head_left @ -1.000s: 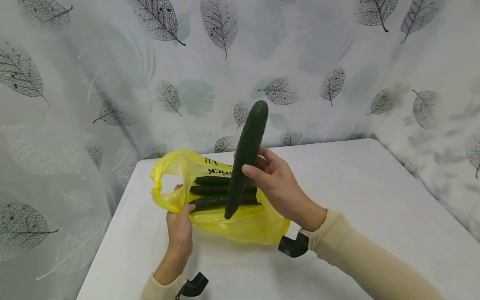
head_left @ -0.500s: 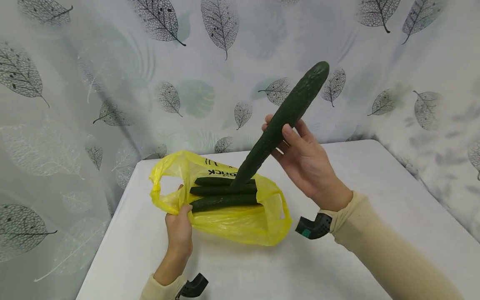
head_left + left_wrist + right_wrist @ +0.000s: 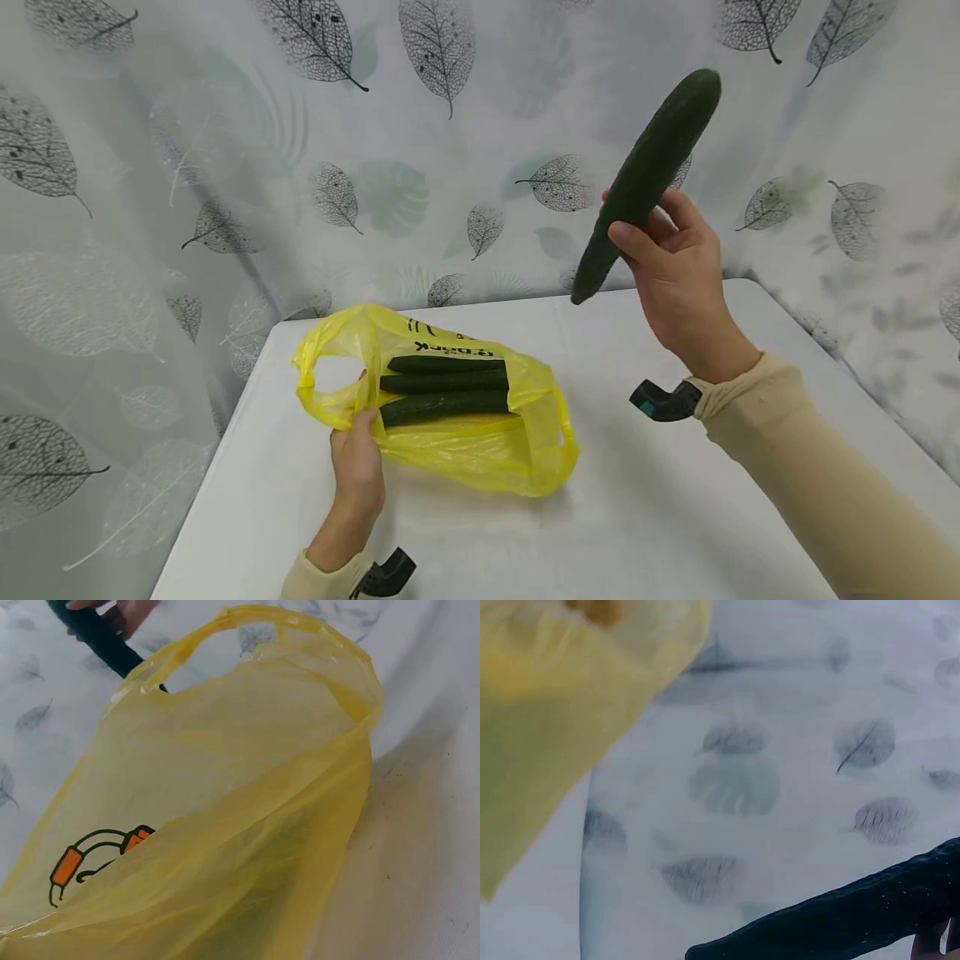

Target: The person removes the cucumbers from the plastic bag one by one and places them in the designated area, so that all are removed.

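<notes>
In the head view my right hand (image 3: 678, 279) grips a long dark green cucumber (image 3: 648, 179) near its lower half, thumb in front, raised and tilted over the right part of the table. The same cucumber (image 3: 840, 919) crosses the bottom of the right wrist view. My left hand (image 3: 358, 467) pinches the near left edge of a yellow plastic bag (image 3: 465, 462) lying on the table. Inside the bag's opening lie 3 cucumbers (image 3: 444, 406) side by side. The left wrist view is mostly filled by the yellow bag (image 3: 225, 765), which carries an orange and black print.
A white-covered table (image 3: 480, 550) spreads under the bag. Leaf-printed curtains (image 3: 450, 167) hang behind it and at both sides. A black wrist camera (image 3: 663, 402) sits at the right sleeve, and another camera (image 3: 386, 573) at the left sleeve.
My right hand has carried the cucumber up and to the right, away from over the bag, baring the cucumbers inside. My left hand stays at the bag's edge.
</notes>
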Action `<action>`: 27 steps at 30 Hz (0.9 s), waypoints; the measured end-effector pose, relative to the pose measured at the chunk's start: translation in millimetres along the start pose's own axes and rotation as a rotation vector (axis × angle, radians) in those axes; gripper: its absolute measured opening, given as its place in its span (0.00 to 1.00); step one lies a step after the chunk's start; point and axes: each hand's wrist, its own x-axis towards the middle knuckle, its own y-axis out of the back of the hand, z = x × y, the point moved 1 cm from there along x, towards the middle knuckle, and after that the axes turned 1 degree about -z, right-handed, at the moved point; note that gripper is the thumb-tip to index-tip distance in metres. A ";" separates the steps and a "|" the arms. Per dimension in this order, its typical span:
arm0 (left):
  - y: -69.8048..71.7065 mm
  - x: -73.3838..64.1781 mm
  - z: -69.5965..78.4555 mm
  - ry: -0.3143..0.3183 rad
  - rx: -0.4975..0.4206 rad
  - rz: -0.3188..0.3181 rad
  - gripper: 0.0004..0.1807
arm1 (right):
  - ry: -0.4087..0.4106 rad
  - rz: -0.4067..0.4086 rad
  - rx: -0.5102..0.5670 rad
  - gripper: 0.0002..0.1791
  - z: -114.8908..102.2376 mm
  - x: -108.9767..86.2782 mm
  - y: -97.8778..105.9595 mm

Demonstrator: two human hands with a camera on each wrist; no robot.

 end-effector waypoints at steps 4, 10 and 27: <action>-2.4 -0.3 -0.8 0.027 0.006 0.002 0.29 | 0.041 -0.022 -0.235 0.26 11.6 -1.6 24.6; -4.7 -0.5 -1.1 0.055 0.004 0.026 0.28 | 0.061 -0.101 -0.642 0.28 27.9 -4.4 58.6; -10.8 0.0 -2.8 0.096 0.007 0.051 0.26 | -0.093 -0.272 -1.284 0.28 58.1 -17.4 132.6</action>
